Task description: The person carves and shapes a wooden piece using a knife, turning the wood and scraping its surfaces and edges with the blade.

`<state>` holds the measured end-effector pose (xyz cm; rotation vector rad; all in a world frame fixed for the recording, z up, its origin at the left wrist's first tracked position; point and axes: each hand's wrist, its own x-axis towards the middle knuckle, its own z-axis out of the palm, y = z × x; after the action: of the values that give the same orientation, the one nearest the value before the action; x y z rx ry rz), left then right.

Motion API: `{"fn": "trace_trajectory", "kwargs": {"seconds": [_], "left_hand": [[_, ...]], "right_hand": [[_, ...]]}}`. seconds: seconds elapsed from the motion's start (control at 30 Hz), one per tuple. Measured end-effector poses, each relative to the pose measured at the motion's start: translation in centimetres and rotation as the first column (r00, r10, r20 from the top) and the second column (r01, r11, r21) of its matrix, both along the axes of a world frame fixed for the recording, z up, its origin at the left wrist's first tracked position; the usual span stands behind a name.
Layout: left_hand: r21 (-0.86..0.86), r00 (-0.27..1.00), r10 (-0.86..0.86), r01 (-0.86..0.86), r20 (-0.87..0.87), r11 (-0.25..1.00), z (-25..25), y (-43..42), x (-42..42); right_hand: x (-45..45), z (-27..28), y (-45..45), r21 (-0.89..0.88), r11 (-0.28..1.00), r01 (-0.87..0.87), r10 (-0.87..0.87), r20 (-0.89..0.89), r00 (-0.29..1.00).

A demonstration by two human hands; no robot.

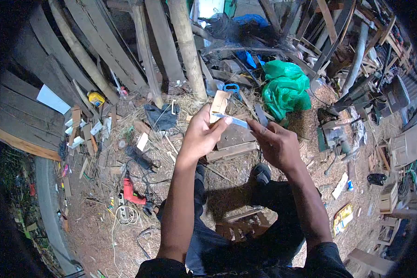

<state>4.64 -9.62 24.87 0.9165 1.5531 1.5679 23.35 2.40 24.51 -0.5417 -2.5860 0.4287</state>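
Observation:
My left hand (pixel 203 134) is closed around a small light-wood piece (pixel 220 100), which sticks up past the fingers. Between my hands runs a thin blue-white strip (pixel 238 122), shaped like a blade; its exact kind is unclear. My right hand (pixel 277 142) pinches the strip's right end. The left thumb lies against the strip near its other end, which crosses the lower part of the wood. Below the hands, on the ground, rests a wooden board (pixel 231 153).
A red power drill (pixel 132 192) lies at the left beside a power strip (pixel 123 213) with a coiled cord. A green plastic sack (pixel 287 90) sits ahead on the right. Wooden posts (pixel 186 51), scraps and shavings surround me. A yellow bottle (pixel 96 98) stands at the left.

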Motion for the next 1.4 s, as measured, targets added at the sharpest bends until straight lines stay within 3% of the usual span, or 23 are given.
{"fn": "trace_trajectory", "kwargs": {"seconds": [0.27,0.4,0.6,0.7,0.8,0.9,1.0,1.17,1.4], "left_hand": [[0.033,0.984,0.16,-0.158,-0.072,0.987,-1.0,1.1,1.2],[0.055,0.977,0.204,-0.201,-0.058,0.978,-2.6,1.7,0.7],[-0.018,0.955,0.284,-0.286,-0.092,0.958,-2.2,1.9,1.2],[0.033,0.979,0.202,-0.202,0.006,0.979,-2.4,1.9,0.7],[0.049,0.979,0.008,-0.019,0.204,0.999,-0.9,1.1,0.4],[0.094,0.954,-0.038,0.01,0.299,0.996,-0.6,0.8,0.6],[0.173,0.963,-0.121,0.08,0.242,0.982,0.6,0.3,0.7],[0.141,0.973,-0.095,0.066,0.21,0.988,0.9,0.6,1.0],[0.182,0.996,-0.059,0.046,0.061,0.982,-0.6,1.0,1.3]], "right_hand": [[-0.3,-0.2,0.2,-0.007,0.999,0.031,-0.032,-0.101,0.994],[-0.3,0.0,0.7,-0.019,1.0,0.009,-0.01,-0.056,0.998],[-0.7,-0.8,1.1,-0.067,0.998,-0.02,0.011,-0.126,0.992],[-0.6,-0.3,1.1,-0.098,0.994,-0.045,0.036,-0.091,0.995],[-0.5,-0.2,1.4,-0.14,0.985,-0.102,0.092,-0.08,0.993],[-0.4,-0.2,1.5,-0.19,0.97,-0.152,0.134,-0.103,0.986],[-0.3,0.2,1.8,-0.212,0.961,-0.178,0.16,-0.102,0.982],[0.2,0.5,2.3,-0.254,0.952,-0.171,0.176,-0.003,0.984],[0.7,0.3,2.4,-0.228,0.957,-0.179,0.169,-0.06,0.984]]}}
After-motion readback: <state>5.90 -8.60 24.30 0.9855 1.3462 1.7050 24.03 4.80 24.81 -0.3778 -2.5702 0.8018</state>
